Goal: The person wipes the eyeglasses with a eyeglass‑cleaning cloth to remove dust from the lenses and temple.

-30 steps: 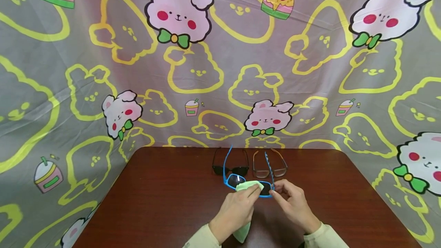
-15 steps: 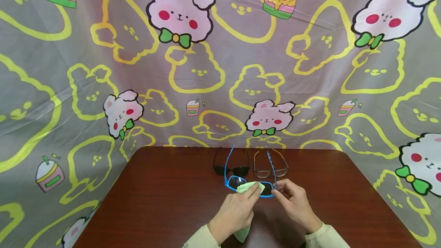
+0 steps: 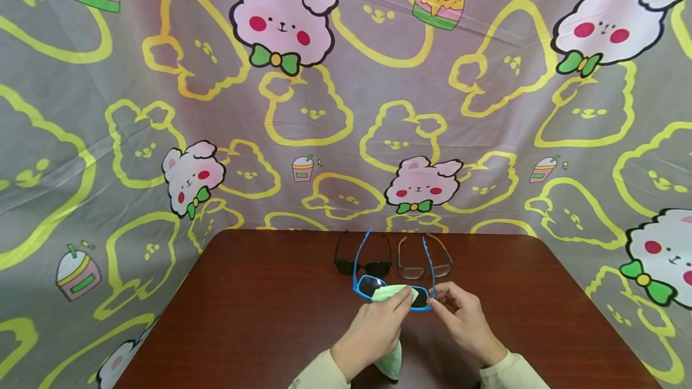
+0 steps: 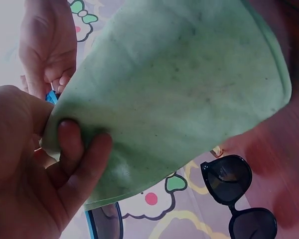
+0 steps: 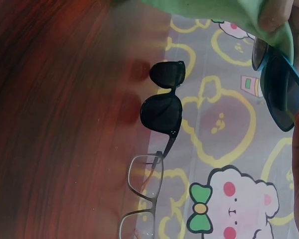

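Note:
Blue-framed sunglasses (image 3: 370,286) with dark lenses are held up above the table, both temples pointing away from me. My right hand (image 3: 466,320) pinches them at the right hinge between thumb and fingers. A pale green cleaning cloth (image 4: 174,89) is gripped in my left hand (image 3: 373,329), whose fingers press it on the frame around the bridge and the inner part of the right lens. The cloth's loose end hangs below that hand. In the left wrist view the cloth hides most of the blue sunglasses; one dark lens (image 4: 107,221) shows under its edge.
Black sunglasses (image 3: 362,267) lie unfolded near the table's back edge. To their right are clear-lens glasses (image 3: 424,270) with brownish temples. The dark red-brown wooden table (image 3: 243,305) meets a cartoon-printed cloth backdrop (image 3: 346,95) at the back and sides.
The blue sunglasses have shifted slightly to the right along with both hands. My left hand has moved the cloth a little rightward, and its hanging end has swung right.

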Available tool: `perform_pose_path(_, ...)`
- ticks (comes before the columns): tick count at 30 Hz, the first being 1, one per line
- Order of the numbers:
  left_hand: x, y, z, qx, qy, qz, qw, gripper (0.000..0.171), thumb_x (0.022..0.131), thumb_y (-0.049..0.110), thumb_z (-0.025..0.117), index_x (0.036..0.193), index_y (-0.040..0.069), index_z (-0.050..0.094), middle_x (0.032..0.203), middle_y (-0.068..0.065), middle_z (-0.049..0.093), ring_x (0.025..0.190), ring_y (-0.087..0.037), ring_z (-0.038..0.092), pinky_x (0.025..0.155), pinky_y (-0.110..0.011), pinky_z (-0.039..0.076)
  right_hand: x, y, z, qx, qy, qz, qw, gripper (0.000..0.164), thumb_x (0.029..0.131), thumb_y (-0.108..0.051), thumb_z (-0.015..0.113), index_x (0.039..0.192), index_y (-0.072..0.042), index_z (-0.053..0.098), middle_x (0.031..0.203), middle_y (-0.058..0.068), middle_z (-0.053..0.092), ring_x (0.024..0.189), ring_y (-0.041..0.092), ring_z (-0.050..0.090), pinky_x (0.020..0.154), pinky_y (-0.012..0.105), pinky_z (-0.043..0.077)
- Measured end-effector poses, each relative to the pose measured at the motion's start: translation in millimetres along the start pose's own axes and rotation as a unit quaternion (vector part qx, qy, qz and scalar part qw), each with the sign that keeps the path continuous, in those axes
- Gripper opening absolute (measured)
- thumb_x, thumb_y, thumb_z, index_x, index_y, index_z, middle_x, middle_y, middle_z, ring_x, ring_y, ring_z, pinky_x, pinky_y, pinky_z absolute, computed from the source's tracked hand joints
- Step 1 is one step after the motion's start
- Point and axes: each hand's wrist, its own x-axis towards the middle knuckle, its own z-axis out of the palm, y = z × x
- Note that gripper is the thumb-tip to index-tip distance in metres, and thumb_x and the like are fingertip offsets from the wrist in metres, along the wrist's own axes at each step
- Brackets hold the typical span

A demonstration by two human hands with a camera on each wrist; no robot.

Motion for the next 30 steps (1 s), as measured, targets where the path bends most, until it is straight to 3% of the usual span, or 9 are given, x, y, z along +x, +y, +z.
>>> perform_pose_path(3,0.7,1.1,-0.1,-0.002,-0.005,-0.002,1.0000,0.053,0.074,0.014,0.071,0.125,0.011,0.058,0.131,0.000,0.054,0.050,-0.008,0.052,0.039,-0.019,0.037,-1,1,0,-0.003,0.001,-0.001,1.000,0.025,0.071,0.024,0.066,0.087,0.006,0.059,0.072,0.012,0.064,0.058,0.020,0.060,0.050,0.019,0.048)
perform_pose_path(9,0.7,3.0,-2.3,0.015,-0.041,-0.037,0.9984,0.059,0.069,0.015,0.073,0.127,0.017,0.059,0.135,-0.009,0.049,0.039,-0.006,0.036,0.035,-0.019,0.027,-2,6,2,0.006,0.018,-0.020,1.000,0.026,0.069,0.026,0.065,0.087,0.008,0.059,0.072,0.013,0.063,0.061,0.014,0.060,0.051,0.019,0.048)
perform_pose_path(16,-0.9,1.4,-0.2,0.076,0.003,-0.029,0.9966,0.059,0.064,0.010,0.074,0.121,0.014,0.061,0.126,-0.001,0.059,0.048,-0.007,0.050,0.036,-0.020,0.032,-3,10,4,0.013,0.034,-0.025,0.999,0.026,0.069,0.027,0.064,0.086,0.008,0.059,0.071,0.012,0.061,0.061,0.009,0.059,0.052,0.017,0.047)
perform_pose_path(22,-1.2,0.5,1.0,0.096,0.018,-0.024,0.9949,0.044,0.073,0.009,0.071,0.116,0.014,0.062,0.123,0.001,0.061,0.061,-0.008,0.055,0.039,-0.021,0.038,-3,10,4,0.007,0.038,-0.016,0.999,0.026,0.069,0.027,0.065,0.085,0.007,0.059,0.070,0.010,0.061,0.060,0.009,0.058,0.052,0.017,0.047)
perform_pose_path(26,-0.2,-0.9,1.2,0.098,0.029,-0.022,0.9945,0.040,0.074,0.011,0.072,0.113,0.014,0.064,0.119,0.001,0.063,0.073,-0.011,0.057,0.051,-0.020,0.042,-3,10,4,0.003,0.037,-0.013,0.999,0.025,0.070,0.026,0.065,0.085,0.007,0.059,0.070,0.009,0.060,0.059,0.010,0.057,0.051,0.017,0.047)
perform_pose_path(30,0.4,-2.6,1.5,0.106,0.040,-0.020,0.9934,0.048,0.066,0.016,0.079,0.112,0.015,0.065,0.109,0.006,0.066,0.074,-0.013,0.050,0.060,-0.024,0.034,-3,10,4,-0.003,0.033,-0.007,0.999,0.025,0.070,0.025,0.066,0.085,0.006,0.060,0.070,0.008,0.061,0.059,0.010,0.058,0.051,0.017,0.047)
